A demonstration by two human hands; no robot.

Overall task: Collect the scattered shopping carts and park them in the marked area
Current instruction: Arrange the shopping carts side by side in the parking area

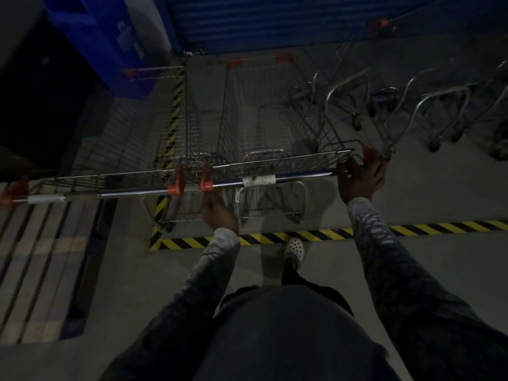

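Striped floor tape marks the bay before the far blue shutter. The held cart sits almost wholly inside. A second cart on the left straddles the left line and probably needs shifting. Nested trolley frames crowd the right, and a pallet lies near left. The left grip and right grip clasp the handle.

Dim light. Grey concrete floor. Blue roller shutter far. Wooden pallet near left. Blue bin far left, beside dark wall.
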